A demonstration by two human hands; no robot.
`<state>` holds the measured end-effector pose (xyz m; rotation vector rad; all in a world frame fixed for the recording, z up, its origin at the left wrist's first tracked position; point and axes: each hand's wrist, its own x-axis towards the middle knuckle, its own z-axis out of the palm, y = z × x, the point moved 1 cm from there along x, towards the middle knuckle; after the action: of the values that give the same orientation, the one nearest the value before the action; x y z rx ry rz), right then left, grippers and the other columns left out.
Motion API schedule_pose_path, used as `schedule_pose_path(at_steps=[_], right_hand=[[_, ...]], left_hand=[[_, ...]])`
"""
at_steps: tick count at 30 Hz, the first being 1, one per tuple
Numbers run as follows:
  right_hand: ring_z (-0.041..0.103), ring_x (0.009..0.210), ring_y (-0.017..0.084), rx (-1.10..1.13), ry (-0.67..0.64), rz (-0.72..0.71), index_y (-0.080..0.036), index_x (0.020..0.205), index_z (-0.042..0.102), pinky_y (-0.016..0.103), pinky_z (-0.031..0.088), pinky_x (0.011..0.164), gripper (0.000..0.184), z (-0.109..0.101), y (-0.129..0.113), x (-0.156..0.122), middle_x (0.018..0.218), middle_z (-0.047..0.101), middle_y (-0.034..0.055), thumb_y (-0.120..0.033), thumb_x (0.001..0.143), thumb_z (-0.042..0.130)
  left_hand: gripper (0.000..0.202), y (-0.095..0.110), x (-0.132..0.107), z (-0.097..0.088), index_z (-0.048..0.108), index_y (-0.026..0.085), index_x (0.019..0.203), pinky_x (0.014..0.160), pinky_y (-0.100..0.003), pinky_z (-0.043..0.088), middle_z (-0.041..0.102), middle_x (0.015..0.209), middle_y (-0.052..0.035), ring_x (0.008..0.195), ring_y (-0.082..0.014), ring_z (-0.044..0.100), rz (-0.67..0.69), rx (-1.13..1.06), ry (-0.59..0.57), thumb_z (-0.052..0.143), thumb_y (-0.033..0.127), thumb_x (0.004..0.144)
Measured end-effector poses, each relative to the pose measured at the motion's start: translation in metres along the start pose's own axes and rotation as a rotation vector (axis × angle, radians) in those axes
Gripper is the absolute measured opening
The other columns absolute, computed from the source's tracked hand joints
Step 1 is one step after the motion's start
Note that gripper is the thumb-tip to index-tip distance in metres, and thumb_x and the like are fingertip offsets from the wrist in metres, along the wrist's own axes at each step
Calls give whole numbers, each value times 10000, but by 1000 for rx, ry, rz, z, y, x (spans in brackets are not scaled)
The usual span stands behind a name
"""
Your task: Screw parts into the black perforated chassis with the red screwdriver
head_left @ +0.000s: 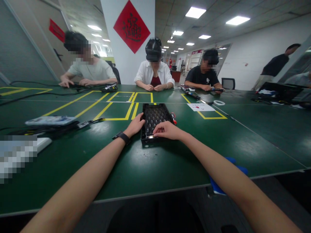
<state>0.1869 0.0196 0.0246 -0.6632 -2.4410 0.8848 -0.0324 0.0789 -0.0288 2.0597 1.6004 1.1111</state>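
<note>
A black plastic box (146, 141), shallow and open at the top, lies on the green table in front of me. Inside it is a dark grid of rounded pockets, partly glossy. My left hand (135, 125) holds the box by its left wall, the thumb along the rim. Over the near part of the box is my right hand (168, 130), its fingers pinched together near a small bright patch (151, 137) at the front edge. Whatever is between those fingertips is too small to make out. Red and clear items (173, 118) show just beyond the box's right side.
Cables and a pale flat case (51, 120) lie to the left, near a white object (43, 145). A blue item (218, 186) sits at the table edge under my right forearm. A paper sheet (201, 107) and tape roll (219, 103) are farther right. Several people sit opposite.
</note>
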Motion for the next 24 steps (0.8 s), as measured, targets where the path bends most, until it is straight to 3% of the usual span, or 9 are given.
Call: schedule_pose_path(at_steps=[7, 24], right_hand=[[614, 699, 120, -31, 5, -9, -121, 863, 701, 234, 478, 670, 246, 1, 0, 0, 801, 690, 54, -329, 737, 670], [589, 679, 111, -20, -4, 0, -118, 887, 696, 222, 456, 640, 280, -1, 0, 0, 809, 683, 54, -348, 729, 677]], left_hand=[[612, -3, 1, 0, 386, 105, 1358, 1105, -395, 282, 430, 1399, -111, 1293, -243, 391, -3, -22, -7, 417, 215, 757], [602, -1, 1, 0, 399, 92, 1346, 1111, -382, 272, 446, 1383, -114, 1284, -238, 400, 16, -15, 3, 410, 210, 756]])
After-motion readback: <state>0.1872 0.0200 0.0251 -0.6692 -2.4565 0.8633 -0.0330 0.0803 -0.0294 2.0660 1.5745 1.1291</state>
